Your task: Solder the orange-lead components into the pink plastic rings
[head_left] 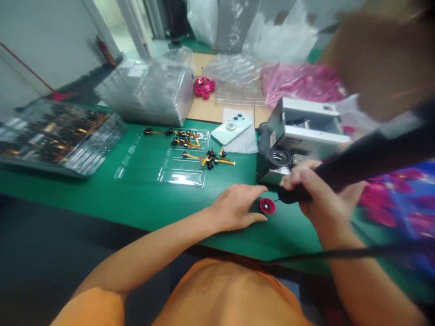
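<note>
My left hand [239,208] rests on the green table, thumb and fingers apart beside a small pink round part [267,206] with something white in its middle. My right hand [319,194] is wrapped round a dark handheld tool [367,158], whose thin tip points down near the pink part. Behind my right hand stands a grey and white metal machine [288,140] with a round dial. Several small black parts with yellow flex strips [210,158] lie on and beside a clear plastic tray [181,176].
A phone [232,129] lies on a white cloth [246,141]. Stacked clear trays [159,93] stand behind, and filled trays [61,136] at the left. Pink parts in bags [302,83] lie at the back, more [384,199] at the right. A black cable [340,254] crosses in front.
</note>
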Available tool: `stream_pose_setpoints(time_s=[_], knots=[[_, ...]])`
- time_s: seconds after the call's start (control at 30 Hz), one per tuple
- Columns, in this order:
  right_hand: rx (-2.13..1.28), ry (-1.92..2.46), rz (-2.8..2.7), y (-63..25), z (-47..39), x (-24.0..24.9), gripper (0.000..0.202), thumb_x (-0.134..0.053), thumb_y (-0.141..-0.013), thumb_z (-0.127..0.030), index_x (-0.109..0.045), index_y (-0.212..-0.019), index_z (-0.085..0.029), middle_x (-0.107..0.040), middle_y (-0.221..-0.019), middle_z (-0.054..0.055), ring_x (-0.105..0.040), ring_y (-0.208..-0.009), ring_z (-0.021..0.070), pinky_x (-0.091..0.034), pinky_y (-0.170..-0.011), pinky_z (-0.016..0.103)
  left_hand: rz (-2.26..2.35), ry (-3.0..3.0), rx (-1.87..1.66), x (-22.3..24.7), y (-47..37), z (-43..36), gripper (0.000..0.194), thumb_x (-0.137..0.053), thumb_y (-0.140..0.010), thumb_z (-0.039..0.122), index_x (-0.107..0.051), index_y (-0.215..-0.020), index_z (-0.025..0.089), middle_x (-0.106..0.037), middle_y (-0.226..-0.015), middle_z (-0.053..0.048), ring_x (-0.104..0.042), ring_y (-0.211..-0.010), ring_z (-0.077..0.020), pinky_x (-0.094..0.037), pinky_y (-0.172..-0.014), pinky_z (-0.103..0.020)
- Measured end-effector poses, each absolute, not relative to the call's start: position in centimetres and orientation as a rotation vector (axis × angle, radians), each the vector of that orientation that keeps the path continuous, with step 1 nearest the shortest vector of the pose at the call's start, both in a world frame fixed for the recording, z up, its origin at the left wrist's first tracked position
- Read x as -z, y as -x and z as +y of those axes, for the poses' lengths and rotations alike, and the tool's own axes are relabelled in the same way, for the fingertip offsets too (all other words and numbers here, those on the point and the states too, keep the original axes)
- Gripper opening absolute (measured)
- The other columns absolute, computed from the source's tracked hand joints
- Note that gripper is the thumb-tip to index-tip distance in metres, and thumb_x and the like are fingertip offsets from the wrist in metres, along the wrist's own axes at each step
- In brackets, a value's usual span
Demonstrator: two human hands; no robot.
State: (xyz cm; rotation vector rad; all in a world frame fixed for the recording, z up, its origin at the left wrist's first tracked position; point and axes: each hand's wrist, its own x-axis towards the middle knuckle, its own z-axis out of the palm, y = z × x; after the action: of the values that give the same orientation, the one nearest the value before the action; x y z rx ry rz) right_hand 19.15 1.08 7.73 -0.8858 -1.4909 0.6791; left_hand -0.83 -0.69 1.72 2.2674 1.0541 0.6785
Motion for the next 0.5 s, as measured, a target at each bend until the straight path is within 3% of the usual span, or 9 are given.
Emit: stream_pose_setpoints(time_s=[0.03,0.07,0.13,0.23,0.33,0.5], knots=[[-0.589,0.884,-1.470,-19.7,0.6,-7.5,0.023,-0.087,-0.091,-0.045,-0.070,-0.098,-0.032,-0.071,-0.090,0.002,-0.072,-0.074,0.0254,-0.060,-0.066,0.043,1.130,-2.293,-0.693,-2.3,2.0,-0.6,0.047,-0.083,-0.099,0.043,-0.066,-0.138,0.023,-0.080,-0.134,-0.009,-0.078,-0.122,-0.0289,-0.061,-0.107,-0.042],[-0.478,0.897,-1.444,-20.3,-0.2,-7.2,0.031,-0.089,-0.087,-0.042,-0.070,-0.111,-0.035,-0.072,-0.104,0.005,-0.074,-0.089,0.0290,-0.062,-0.074,0.047,1.253,-2.306,-0.710,-2.9,3.4,-0.5,0.036,-0.079,-0.102,0.043,-0.071,-0.130,0.022,-0.082,-0.126,-0.008,-0.080,-0.115,-0.0276,-0.061,-0.103,-0.039],[-0.227,0.975,-1.434,-21.5,-2.1,-6.0,0.041,-0.088,-0.086,-0.038,-0.067,-0.121,-0.037,-0.068,-0.118,0.008,-0.071,-0.106,0.0351,-0.060,-0.085,0.054,1.631,-2.349,-0.691,-4.0,6.1,0.2,0.021,-0.070,-0.107,0.039,-0.075,-0.114,0.020,-0.083,-0.110,-0.010,-0.080,-0.103,-0.0286,-0.060,-0.095,-0.039],[-0.052,1.231,-1.665,-22.1,-4.9,-3.4,0.029,-0.083,-0.092,-0.037,-0.067,-0.116,-0.032,-0.068,-0.111,0.012,-0.069,-0.104,0.0391,-0.057,-0.085,0.059,2.122,-2.371,-0.374,-5.0,9.1,2.0,0.032,-0.063,-0.108,0.046,-0.076,-0.106,0.017,-0.080,-0.103,-0.016,-0.077,-0.097,-0.0361,-0.057,-0.084,-0.042],[-0.098,1.401,-2.011,-21.1,-5.9,-1.0,0.031,-0.080,-0.097,-0.047,-0.066,-0.115,-0.026,-0.075,-0.113,0.016,-0.074,-0.103,0.0421,-0.057,-0.084,0.059,2.202,-2.412,-0.120,-5.0,10.0,3.7,0.039,-0.058,-0.107,0.053,-0.075,-0.103,0.018,-0.080,-0.101,-0.017,-0.076,-0.096,-0.0375,-0.054,-0.079,-0.042],[-0.125,1.345,-2.095,-21.4,-5.2,-0.6,0.005,-0.070,-0.106,-0.032,-0.069,-0.102,-0.029,-0.083,-0.112,0.006,-0.080,-0.097,0.0310,-0.061,-0.084,0.050,2.095,-2.540,-0.186,-3.9,10.1,4.1,0.035,-0.050,-0.108,0.042,-0.078,-0.107,0.020,-0.082,-0.106,-0.014,-0.077,-0.100,-0.0355,-0.056,-0.084,-0.043]])
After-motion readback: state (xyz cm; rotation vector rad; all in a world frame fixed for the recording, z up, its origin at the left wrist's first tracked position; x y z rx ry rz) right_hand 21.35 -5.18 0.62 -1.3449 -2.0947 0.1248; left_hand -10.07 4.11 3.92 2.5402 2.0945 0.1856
